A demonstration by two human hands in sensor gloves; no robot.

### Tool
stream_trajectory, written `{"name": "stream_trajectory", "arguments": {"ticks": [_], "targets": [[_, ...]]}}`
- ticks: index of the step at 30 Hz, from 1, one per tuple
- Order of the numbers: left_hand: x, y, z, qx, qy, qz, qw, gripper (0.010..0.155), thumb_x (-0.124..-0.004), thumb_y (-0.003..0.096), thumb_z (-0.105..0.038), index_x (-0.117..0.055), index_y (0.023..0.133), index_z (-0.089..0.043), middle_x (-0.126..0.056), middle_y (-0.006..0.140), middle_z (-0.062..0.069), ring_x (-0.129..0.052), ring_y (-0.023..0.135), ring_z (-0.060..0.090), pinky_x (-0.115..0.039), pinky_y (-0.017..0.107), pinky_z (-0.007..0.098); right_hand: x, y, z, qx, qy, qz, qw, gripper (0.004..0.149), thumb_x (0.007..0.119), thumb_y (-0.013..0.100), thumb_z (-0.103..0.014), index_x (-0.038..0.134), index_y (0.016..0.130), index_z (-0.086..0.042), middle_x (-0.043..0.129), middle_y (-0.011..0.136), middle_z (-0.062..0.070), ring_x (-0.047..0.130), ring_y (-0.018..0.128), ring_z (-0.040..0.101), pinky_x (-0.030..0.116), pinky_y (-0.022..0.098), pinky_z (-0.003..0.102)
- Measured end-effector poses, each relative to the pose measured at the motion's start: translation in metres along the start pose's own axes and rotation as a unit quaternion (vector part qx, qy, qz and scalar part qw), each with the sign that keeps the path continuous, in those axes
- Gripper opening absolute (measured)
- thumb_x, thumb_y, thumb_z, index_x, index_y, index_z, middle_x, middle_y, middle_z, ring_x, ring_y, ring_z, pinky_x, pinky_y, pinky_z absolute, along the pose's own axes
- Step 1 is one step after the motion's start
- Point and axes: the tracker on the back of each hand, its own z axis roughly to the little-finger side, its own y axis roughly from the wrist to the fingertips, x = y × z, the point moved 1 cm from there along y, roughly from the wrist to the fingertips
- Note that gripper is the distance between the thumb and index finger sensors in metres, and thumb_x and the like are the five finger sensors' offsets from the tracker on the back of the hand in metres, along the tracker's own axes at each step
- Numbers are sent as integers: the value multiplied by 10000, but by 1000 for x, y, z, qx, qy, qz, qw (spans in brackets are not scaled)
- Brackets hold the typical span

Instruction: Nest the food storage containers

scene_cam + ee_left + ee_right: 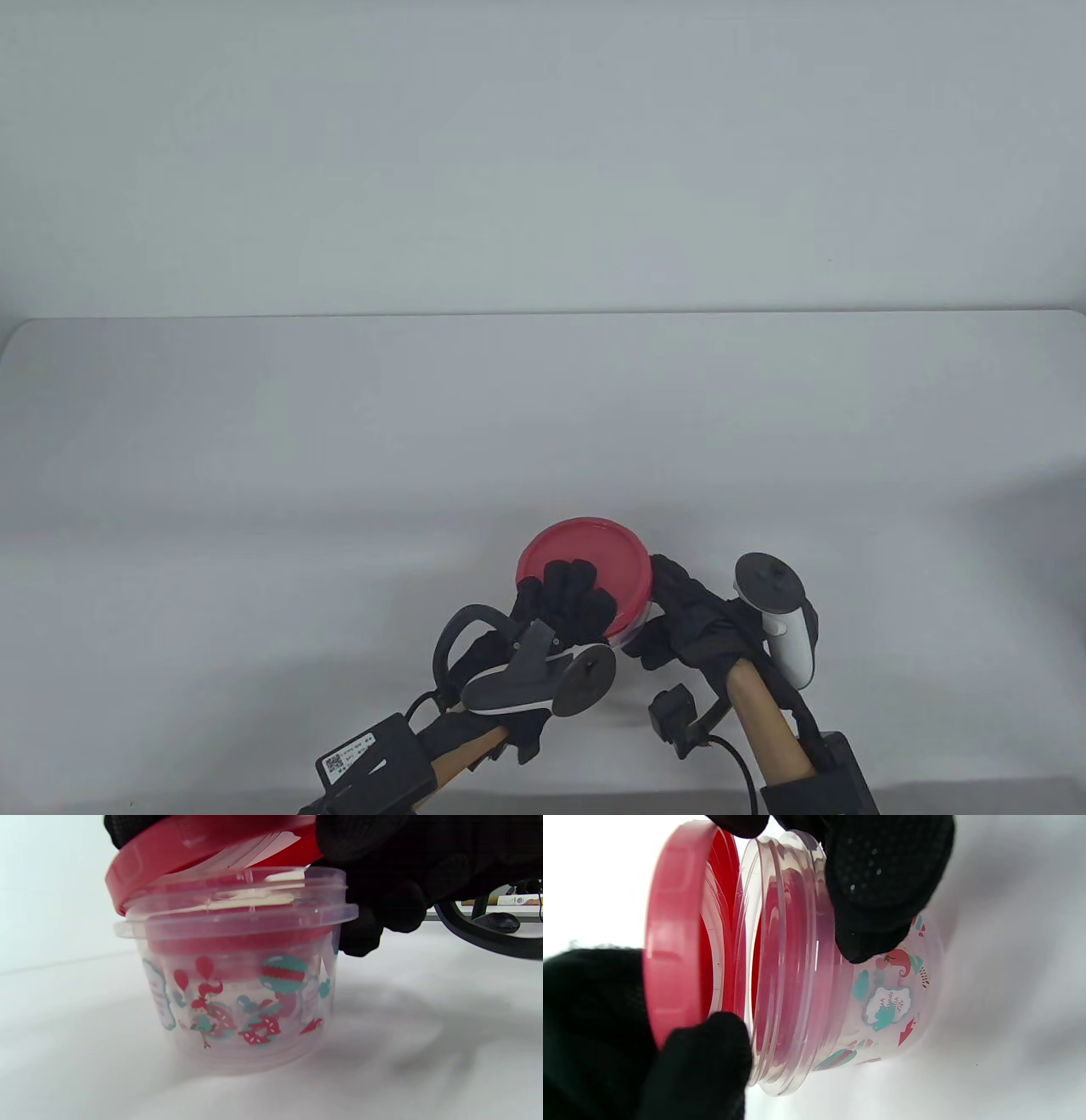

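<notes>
A clear round container (237,1001) printed with red and teal figures stands on the white table near the front edge. A red band shows through its wall, inside it. A red lid (604,553) sits tilted over its mouth, lifted on one side, with a gap to the rim (780,963). My left hand (567,596) rests its fingers on top of the lid and grips it; the lid also shows in the left wrist view (199,849). My right hand (672,613) grips the container's side, with a finger (882,895) on the wall below the rim. The container's base is hidden in the table view.
The white table (339,475) stretches away behind the container to a pale wall. A dark curved ring (488,938) shows at the right of the left wrist view, low over the table.
</notes>
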Motion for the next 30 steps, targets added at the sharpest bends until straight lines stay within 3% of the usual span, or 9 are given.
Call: {"name": "stream_trajectory", "arguments": {"ticks": [4, 7, 10, 17, 30], "targets": [[-5, -2, -2, -3, 23, -2, 1000, 653, -536, 654, -457, -192, 1131, -174, -383, 1217, 135, -504, 1103, 412, -531, 791, 525, -1, -2, -4, -4, -50, 34, 998, 535, 537, 651, -262, 445, 1106, 5, 478, 1059, 337, 902, 549, 369, 831, 324, 319], [-11, -3, -3, -8, 26, 7, 1000, 673, -536, 655, -456, -196, 1188, -224, -352, 1225, 126, -467, 1116, 406, -503, 802, 524, -1, -2, -6, -18, -121, 73, 990, 496, 557, 641, -241, 509, 1076, -8, 424, 1077, 332, 710, 823, 439, 727, 524, 460], [-13, -4, -5, -12, 46, 4, 999, 647, -525, 657, -448, -229, 1198, -249, -345, 1226, 121, -461, 1117, 408, -501, 803, 526, 0, 0, -2, -10, -68, 54, 996, 433, 551, 635, -218, 564, 1001, 12, 323, 1090, 319, 562, 908, 481, 631, 598, 536], [-15, -3, -7, -21, 48, 12, 999, 627, -518, 663, -423, -224, 1203, -300, -315, 1243, 91, -428, 1126, 423, -470, 804, 556, 1, 8, 11, 19, 65, -12, 998, 408, 530, 634, -199, 533, 953, 54, 257, 1077, 321, 472, 928, 513, 579, 619, 566], [-13, 1, -4, -22, 27, 44, 998, 608, -487, 663, -411, -229, 1202, -301, -302, 1247, 91, -402, 1128, 428, -444, 810, 555, 0, 14, 18, 19, 131, -52, 990, 400, 498, 634, -186, 498, 945, 65, 207, 1069, 319, 413, 932, 526, 552, 631, 572]]}}
